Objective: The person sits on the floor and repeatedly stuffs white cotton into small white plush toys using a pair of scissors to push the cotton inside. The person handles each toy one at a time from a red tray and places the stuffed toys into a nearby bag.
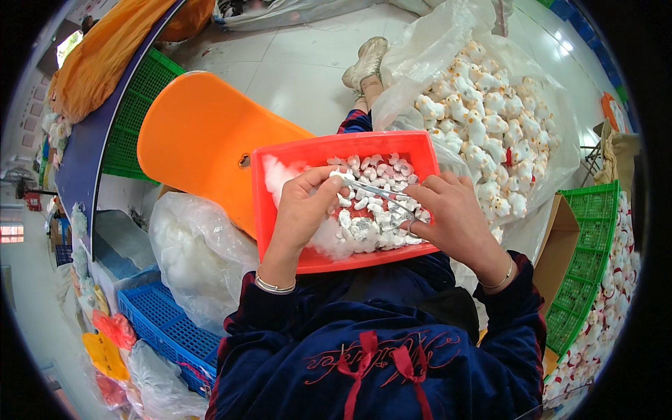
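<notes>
My left hand (308,204) pinches a small white fabric piece (339,175) between thumb and fingertips, over the red plastic tray (318,264) on my lap. My right hand (453,213) has its fingers in the loops of slim metal scissor-handled forceps (378,190). Their tip reaches the white piece at my left fingertips; whether the jaws are closed on it I cannot tell. Below lie many small curved white pieces (371,222), spread across the tray. White fluffy stuffing (336,241) lies along the tray's left side and near edge.
An orange chair seat (203,140) stands left of the tray, beside a clear bag of stuffing (189,238) and a blue crate (164,318). At the right are a large plastic bag of small white plush toys (483,126), a cardboard box (558,238) and a green crate (588,245).
</notes>
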